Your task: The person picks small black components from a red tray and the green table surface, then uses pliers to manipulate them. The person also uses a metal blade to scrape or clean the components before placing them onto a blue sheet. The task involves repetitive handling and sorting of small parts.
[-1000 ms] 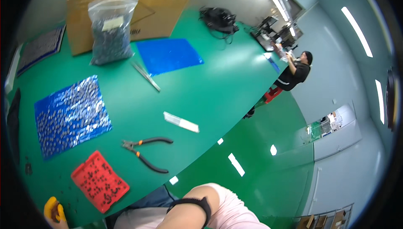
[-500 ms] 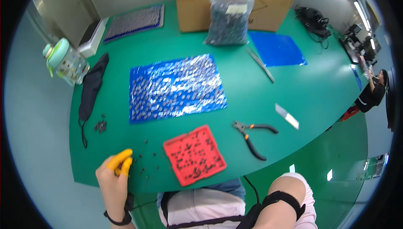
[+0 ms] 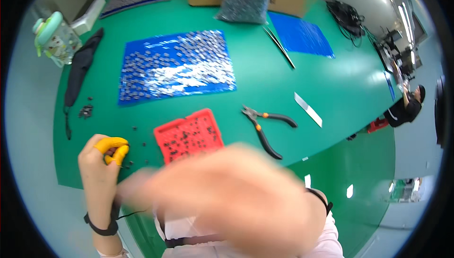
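My left hand [image 3: 98, 161], with yellow finger covers on the thumb and index finger, is pinched closed at the table's near left. A dark speck shows at its fingertips, too small to name. My right hand [image 3: 203, 187] is a blur sweeping across the foreground, its fingers smeared. It hides the lower part of a red tray [image 3: 176, 123] that holds many tiny black pieces [image 3: 189, 137]. A few loose black pieces [image 3: 144, 144] lie on the table between my left hand and the tray.
A blue sheet [image 3: 134, 53] covered with small grey squares lies beyond the tray. To the right are cutting pliers [image 3: 266, 140], a white-handled blade [image 3: 308, 110], tweezers [image 3: 280, 48] and a plain blue sheet [image 3: 302, 35]. A bottle [image 3: 59, 40] and black strap [image 3: 81, 69] stand left.
My right forearm has swung up from the lower right, bringing the right hand across in front of the tray. The whole view has shifted; my left hand stays pinched near the loose pieces.
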Action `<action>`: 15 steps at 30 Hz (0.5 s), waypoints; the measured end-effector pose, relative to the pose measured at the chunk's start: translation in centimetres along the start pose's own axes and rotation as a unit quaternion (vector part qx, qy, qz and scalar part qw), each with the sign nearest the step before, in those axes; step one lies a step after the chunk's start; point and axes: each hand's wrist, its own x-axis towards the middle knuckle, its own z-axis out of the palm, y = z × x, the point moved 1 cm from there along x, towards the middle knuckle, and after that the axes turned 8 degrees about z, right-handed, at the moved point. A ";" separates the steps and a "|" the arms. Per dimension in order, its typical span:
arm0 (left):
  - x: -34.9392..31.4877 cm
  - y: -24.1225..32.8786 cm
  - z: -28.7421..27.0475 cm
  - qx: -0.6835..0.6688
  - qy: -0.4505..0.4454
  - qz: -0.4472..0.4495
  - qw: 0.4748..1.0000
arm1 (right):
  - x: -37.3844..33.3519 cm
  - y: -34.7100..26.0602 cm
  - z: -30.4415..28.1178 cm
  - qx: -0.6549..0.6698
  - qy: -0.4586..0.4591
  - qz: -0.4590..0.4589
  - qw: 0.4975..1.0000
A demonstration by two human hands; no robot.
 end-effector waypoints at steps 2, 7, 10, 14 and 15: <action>-0.5 -0.5 -0.4 0.008 0.003 -0.015 1.000 | -0.6 3.2 0.2 -0.092 0.054 0.084 0.991; 0.2 -0.6 -0.6 -0.027 0.011 -0.009 1.000 | -4.4 7.3 -1.6 -0.329 0.127 0.247 0.903; 0.1 -1.0 -1.1 0.002 -0.025 0.003 1.000 | -5.7 8.5 -0.3 -0.424 0.083 0.297 0.851; 0.1 -1.5 -1.2 0.072 -0.008 0.116 0.991 | -6.1 10.1 -0.1 -0.370 0.101 0.270 0.883; 0.0 -1.8 -1.4 0.071 0.003 0.130 0.989 | -6.1 10.4 0.0 -0.390 0.102 0.260 0.877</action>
